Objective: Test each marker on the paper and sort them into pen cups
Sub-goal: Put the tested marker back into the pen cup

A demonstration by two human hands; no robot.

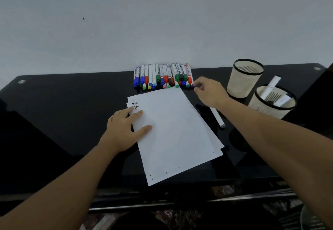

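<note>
While the left hand lies flat on the paper, right hand pinches the end marker — cap toward the person.

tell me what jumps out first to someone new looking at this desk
The row of coloured markers against the wall, with the right hand reaching its right end. Nearer, the left hand presses white paper; two mesh pen cups stand right, the nearer holding markers.

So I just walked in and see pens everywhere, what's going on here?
A person is testing markers. The left hand presses flat on the paper, which carries three scribbled test words. The right hand reaches the right end of the marker row. The nearer pen cup holds markers; the farther cup looks empty.
</note>
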